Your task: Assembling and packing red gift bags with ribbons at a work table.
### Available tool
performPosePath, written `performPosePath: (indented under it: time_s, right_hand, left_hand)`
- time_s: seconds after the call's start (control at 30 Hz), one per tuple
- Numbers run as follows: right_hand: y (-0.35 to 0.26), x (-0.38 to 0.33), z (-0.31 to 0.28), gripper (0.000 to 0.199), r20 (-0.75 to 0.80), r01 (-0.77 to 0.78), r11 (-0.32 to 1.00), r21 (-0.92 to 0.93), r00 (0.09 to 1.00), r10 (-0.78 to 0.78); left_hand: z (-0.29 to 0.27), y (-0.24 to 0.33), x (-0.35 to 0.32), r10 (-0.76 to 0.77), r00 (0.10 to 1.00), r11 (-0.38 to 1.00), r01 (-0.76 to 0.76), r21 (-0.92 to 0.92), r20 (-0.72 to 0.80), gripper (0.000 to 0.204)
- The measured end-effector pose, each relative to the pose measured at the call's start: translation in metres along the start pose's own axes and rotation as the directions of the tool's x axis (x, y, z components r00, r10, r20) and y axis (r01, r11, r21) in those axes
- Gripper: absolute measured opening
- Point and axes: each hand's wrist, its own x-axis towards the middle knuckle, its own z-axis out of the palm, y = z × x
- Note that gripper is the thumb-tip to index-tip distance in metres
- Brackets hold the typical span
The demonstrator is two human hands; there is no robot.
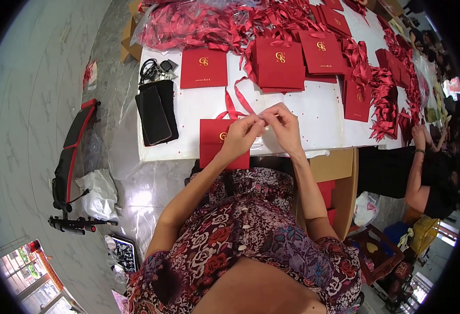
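Note:
A red paper gift bag (210,137) with gold lettering lies at the front edge of the table, its lower part reaching past the edge. My left hand (243,137) is over the bag's right side and hides part of it. A thin red ribbon (241,98) loops up from the bag's top and comes back down to my fingertips. Just right of the bag, my right hand (284,130) meets my left. Both hands are closed in a pinch at the ribbon's end, which the fingers mostly cover.
Red bags (279,65) and a flat red bag (203,68) lie farther back. Heaped red ribbons (188,26) fill the far side. A phone (155,115) rests on black cloth at left. A cardboard box (347,188) stands below right; another person's arm (417,167) is at far right.

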Motion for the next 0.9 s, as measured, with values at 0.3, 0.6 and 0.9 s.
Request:
performPosePath:
  time_s: [0.3, 0.6, 0.9]
  right_hand:
    - [-0.038, -0.01, -0.038, 0.016, 0.142, -0.177, 0.929, 0.326, 0.98, 0.137]
    - [0.009, -0.013, 0.038, 0.013, 0.086, -0.118, 0.909, -0.401, 0.983, 0.165]
    - [0.017, -0.018, 0.054, 0.017, 0.018, -0.016, 0.838, -0.545, 0.999, 0.031]
  left_hand:
    - [-0.045, 0.043, -0.028, 0.36, 0.933, 0.337, -0.116, 0.934, -0.014, 0.043]
    - [-0.056, 0.031, -0.024, 0.221, 0.975, 0.246, -0.078, 0.966, 0.023, 0.051]
    - [-0.055, 0.018, -0.026, 0.189, 0.982, 0.405, -0.073, 0.911, -0.006, 0.035]
